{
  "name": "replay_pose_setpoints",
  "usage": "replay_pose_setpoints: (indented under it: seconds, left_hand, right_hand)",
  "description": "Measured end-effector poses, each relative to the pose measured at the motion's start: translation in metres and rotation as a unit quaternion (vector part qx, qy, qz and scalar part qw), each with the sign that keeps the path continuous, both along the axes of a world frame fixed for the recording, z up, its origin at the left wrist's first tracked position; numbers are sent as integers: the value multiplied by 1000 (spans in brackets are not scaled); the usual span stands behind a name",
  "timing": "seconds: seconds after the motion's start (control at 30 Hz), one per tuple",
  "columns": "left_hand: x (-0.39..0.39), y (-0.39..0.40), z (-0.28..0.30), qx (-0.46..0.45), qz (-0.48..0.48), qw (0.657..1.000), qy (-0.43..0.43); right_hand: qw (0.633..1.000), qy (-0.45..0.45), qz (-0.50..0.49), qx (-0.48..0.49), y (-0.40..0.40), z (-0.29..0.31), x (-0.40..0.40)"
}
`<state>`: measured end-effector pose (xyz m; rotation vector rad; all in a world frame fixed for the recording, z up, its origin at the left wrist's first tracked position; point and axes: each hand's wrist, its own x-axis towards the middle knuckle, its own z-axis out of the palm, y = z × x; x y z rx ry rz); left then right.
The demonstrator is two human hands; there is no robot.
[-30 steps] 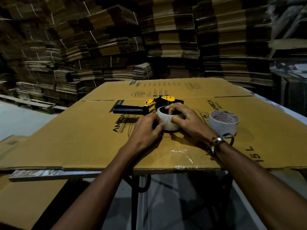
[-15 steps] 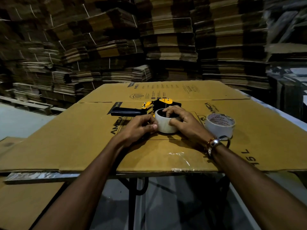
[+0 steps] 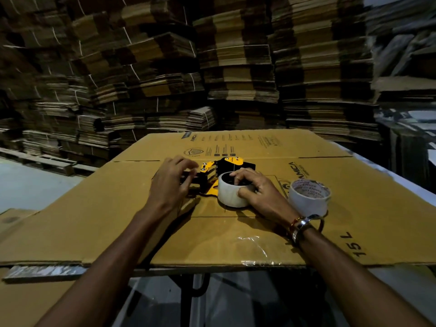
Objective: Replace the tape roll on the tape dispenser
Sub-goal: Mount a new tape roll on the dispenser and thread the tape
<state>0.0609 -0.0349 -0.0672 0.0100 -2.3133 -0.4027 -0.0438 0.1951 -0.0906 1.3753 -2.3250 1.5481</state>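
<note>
A black and yellow tape dispenser (image 3: 226, 167) lies on a flattened cardboard box (image 3: 354, 180) on the table. My left hand (image 3: 171, 182) covers its black handle, fingers curled around it. A white tape roll (image 3: 230, 193) stands flat just in front of the dispenser. My right hand (image 3: 253, 187) grips that roll, fingers inside its dark core and thumb on the outer wall. A second white tape roll (image 3: 309, 200) with red print inside its core stands to the right, untouched.
A strip of clear tape (image 3: 252, 241) is stuck on the cardboard near the front edge. Tall stacks of flattened cartons (image 3: 236, 67) fill the background. The table frame (image 3: 200, 284) shows below the cardboard edge, with more cardboard (image 3: 28, 300) at lower left.
My left hand has left the tape roll and moved up-left onto the dispenser's handle. My right hand stays on the roll. The dispenser has shifted slightly.
</note>
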Motion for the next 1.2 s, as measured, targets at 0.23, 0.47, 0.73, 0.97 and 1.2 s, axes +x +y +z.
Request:
replay_pose_setpoints:
  seconds: [0.23, 0.47, 0.73, 0.97, 1.2]
  left_hand:
    - [-1, -26, -12, -150, 90, 970, -169]
    - [33, -6, 3, -200, 105, 961, -158]
    - [63, 22, 17, 42, -28, 976, -210]
    - [73, 55, 10, 210, -135, 941, -230]
    - [77, 89, 1, 206, -164, 942, -210]
  right_hand:
    - [1000, -15, -17, -10, 2, 0, 4]
    - [999, 30, -43, -5, 3, -2, 0]
    - [996, 54, -71, 19, 4, 1, 5]
    - [995, 67, -65, 26, 3, 4, 4]
    - [991, 15, -5, 133, 7, 32, -18]
